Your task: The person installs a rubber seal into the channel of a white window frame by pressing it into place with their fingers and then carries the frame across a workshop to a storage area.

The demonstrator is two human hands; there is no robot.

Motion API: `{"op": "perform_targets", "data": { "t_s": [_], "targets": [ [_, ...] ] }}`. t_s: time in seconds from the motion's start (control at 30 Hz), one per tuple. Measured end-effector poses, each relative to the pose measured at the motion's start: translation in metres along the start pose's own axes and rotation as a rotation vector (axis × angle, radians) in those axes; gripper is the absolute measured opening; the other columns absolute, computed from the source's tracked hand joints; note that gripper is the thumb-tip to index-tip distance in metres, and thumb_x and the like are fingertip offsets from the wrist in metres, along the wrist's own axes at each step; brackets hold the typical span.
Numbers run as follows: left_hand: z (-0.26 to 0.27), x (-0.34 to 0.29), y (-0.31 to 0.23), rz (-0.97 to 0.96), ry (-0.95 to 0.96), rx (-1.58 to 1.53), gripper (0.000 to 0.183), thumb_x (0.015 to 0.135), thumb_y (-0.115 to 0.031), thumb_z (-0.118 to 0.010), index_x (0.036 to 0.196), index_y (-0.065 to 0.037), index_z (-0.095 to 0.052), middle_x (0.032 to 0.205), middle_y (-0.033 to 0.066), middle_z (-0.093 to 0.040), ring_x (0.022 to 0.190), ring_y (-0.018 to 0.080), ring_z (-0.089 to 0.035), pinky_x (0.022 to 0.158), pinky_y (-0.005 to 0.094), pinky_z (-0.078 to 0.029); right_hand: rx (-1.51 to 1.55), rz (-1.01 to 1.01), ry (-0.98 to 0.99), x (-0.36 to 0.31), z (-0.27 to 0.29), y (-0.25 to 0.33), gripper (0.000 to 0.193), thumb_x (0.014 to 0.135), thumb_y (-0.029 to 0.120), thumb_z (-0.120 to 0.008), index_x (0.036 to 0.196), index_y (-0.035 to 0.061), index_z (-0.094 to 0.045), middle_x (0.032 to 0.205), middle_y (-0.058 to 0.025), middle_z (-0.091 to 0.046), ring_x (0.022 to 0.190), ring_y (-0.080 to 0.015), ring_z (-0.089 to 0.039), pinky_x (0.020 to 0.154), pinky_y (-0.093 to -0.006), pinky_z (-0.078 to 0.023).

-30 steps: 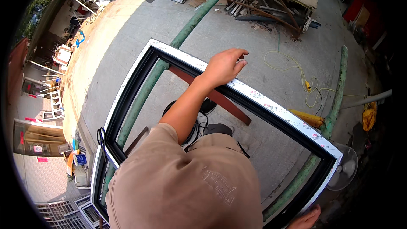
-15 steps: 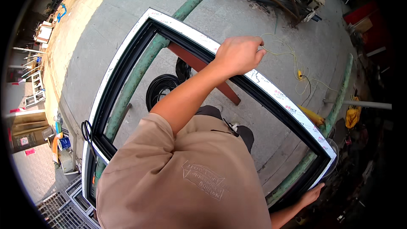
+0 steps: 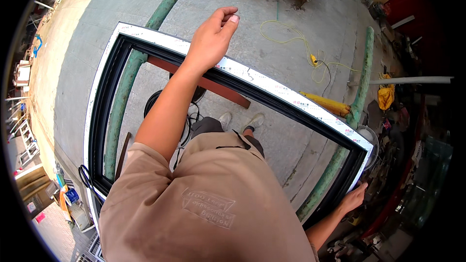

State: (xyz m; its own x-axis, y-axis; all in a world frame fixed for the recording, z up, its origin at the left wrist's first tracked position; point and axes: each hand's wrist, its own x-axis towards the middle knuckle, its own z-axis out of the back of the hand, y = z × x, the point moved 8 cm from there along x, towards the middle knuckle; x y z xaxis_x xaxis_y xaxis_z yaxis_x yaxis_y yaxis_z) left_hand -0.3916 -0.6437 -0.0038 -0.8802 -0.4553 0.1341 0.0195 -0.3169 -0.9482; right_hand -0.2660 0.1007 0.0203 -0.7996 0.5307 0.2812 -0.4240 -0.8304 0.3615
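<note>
With fingers of left hand (image 3: 211,41) loosely curled, apparently empty, over far rail (image 3: 276,89), and right hand (image 3: 354,197) at right side, grip unclear, seems to be steadying black-and-white frame (image 3: 320,113) across green supports (image 3: 122,102), probably needing firmer hold next.

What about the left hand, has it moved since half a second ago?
Yes. The left hand has moved to the left, judged by the green bar at the left: the hand is now closer to it.
</note>
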Motion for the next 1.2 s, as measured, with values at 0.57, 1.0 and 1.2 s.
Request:
{"op": "perform_targets", "data": {
  "t_s": [0.57,1.0,1.2],
  "targets": [
    [-0.011,-0.019,-0.040,-0.198,0.023,0.294,0.038,0.104,-0.019,-0.065,0.138,-0.001,-0.064,0.123,0.0186,-0.074,0.112,0.0353,-0.072,0.097,0.0451,-0.057,0.038,-0.006,-0.032,-0.001,0.008,0.018,0.066,0.116,0.045,-0.044,0.095,-0.0094,-0.075,0.079,-0.0264,-0.072,0.071,-0.0413,-0.066,0.073,-0.0519,-0.051],
    [-0.028,-0.024,-0.052,-0.223,0.112,0.542,0.042,0.105,-0.027,-0.064,0.139,-0.004,-0.065,0.118,0.0160,-0.077,0.111,0.0390,-0.071,0.096,0.0488,-0.056,0.105,0.049,-0.162,-0.003,0.007,0.007,0.061,0.116,0.040,-0.048,0.089,-0.0108,-0.067,0.076,-0.0289,-0.065,0.066,-0.0459,-0.059,0.066,-0.0531,-0.045],
    [-0.028,-0.024,-0.051,-0.187,0.138,0.546,0.043,0.105,-0.028,-0.065,0.140,-0.004,-0.064,0.118,0.0150,-0.077,0.112,0.0382,-0.071,0.096,0.0490,-0.056,0.115,0.046,-0.170,-0.002,0.007,0.012,0.059,0.115,0.039,-0.049,0.088,-0.0096,-0.068,0.075,-0.0278,-0.066,0.066,-0.0440,-0.062,0.065,-0.0519,-0.046]
  ]
}}
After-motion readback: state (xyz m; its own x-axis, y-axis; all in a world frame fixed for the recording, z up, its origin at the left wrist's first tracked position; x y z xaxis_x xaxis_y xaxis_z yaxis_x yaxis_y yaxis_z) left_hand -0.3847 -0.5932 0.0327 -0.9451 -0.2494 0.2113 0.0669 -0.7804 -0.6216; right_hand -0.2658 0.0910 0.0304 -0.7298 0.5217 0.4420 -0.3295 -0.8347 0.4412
